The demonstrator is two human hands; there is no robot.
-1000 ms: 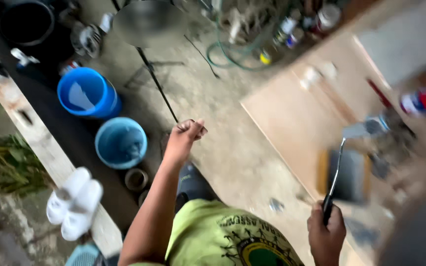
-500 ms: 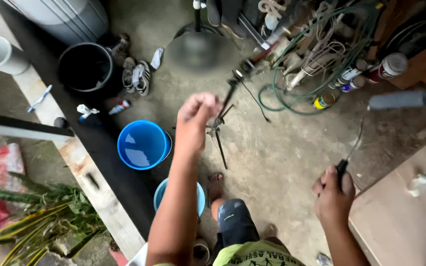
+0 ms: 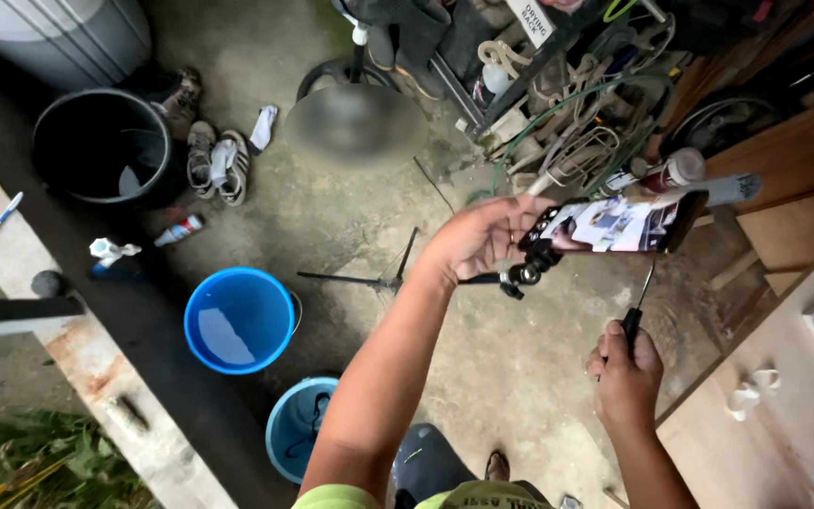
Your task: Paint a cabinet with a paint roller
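While its fingers curl around one end of a smartphone (image 3: 614, 224), the left hand (image 3: 479, 238) grips that phone, which lies level on a small black tripod mount (image 3: 526, 271) with its lit screen facing up, above the concrete floor (image 3: 482, 358). Closed in a fist, the right hand (image 3: 626, 369) clasps the black handle of a thin tool (image 3: 641, 300) whose metal shaft rises toward the phone's underside; its tip is hidden. Black tripod legs (image 3: 369, 277) spread on the floor below the left wrist. Beyond the phone, 2 spray cans (image 3: 661, 175) lie beside tangled hoses, and a white rectangular sign (image 3: 531, 19) hangs tilted at the top edge. Left of the forearm sit 2 blue buckets (image 3: 239, 319), with a black bucket (image 3: 101, 146) farther off. A small red-and-white tube (image 3: 179, 230) lies near the black bucket, just beside a pair of sneakers (image 3: 217, 162).
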